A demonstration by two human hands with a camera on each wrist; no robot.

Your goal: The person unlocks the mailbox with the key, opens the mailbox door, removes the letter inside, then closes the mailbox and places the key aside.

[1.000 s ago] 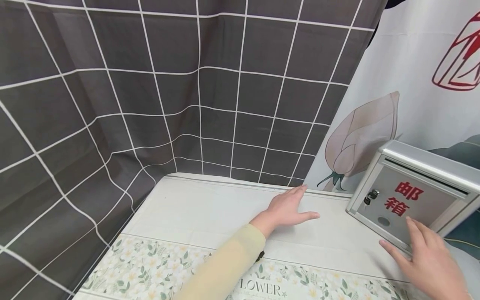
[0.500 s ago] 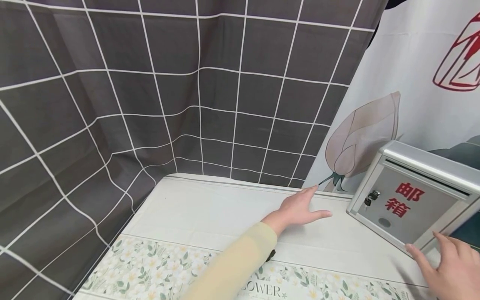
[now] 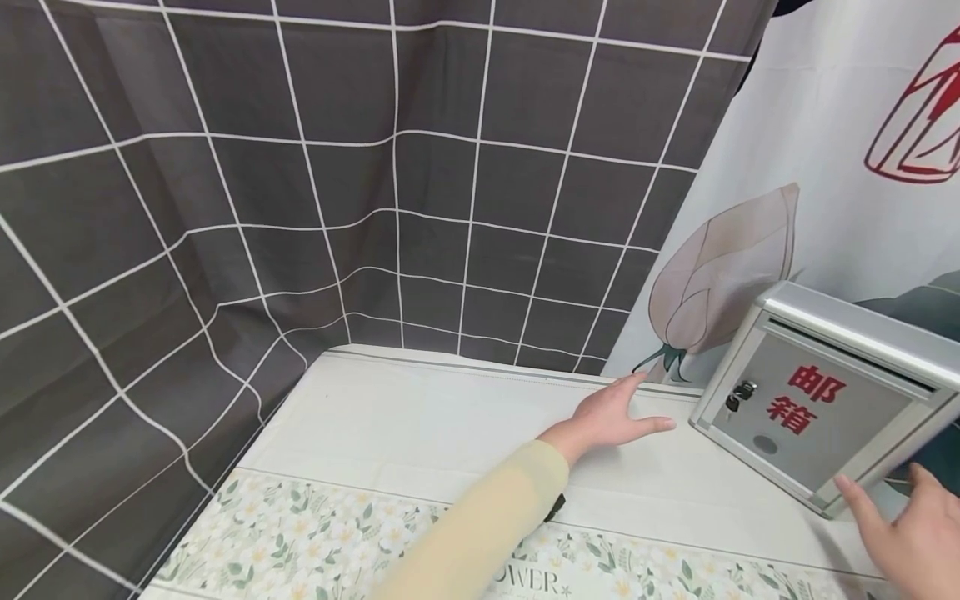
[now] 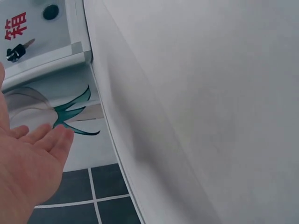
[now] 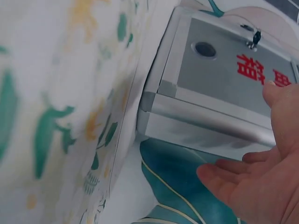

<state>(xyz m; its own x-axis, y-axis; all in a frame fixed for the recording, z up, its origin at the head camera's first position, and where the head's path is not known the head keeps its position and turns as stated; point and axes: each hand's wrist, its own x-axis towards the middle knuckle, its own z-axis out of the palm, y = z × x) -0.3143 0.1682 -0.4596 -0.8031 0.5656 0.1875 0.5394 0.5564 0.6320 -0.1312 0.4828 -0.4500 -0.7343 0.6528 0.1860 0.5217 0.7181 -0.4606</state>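
Observation:
A silver metal mailbox (image 3: 870, 446) with red characters and a top slot stands at the right of the table, near the back edge. Keys (image 3: 732, 402) hang from the lock on its door. My left hand (image 3: 609, 417) reaches out left of the mailbox, apart from it, thumb spread and fingers extended. Beside the mailbox's right side is my right hand (image 3: 921, 529), thumb toward the front and fingers toward the side. In the right wrist view that hand (image 5: 261, 163) holds nothing; whether it touches the metal I cannot tell.
The white table cover (image 3: 420, 417) has a flowered band (image 3: 300, 542) along the front. A dark gridded curtain (image 3: 435, 183) hangs behind and at the left. Behind the mailbox hangs a white cloth (image 3: 825, 142) printed with a large bud.
My left hand has moved right, toward the mailbox. My right hand has shifted right, from in front of the mailbox to its right side. The mailbox stays in place.

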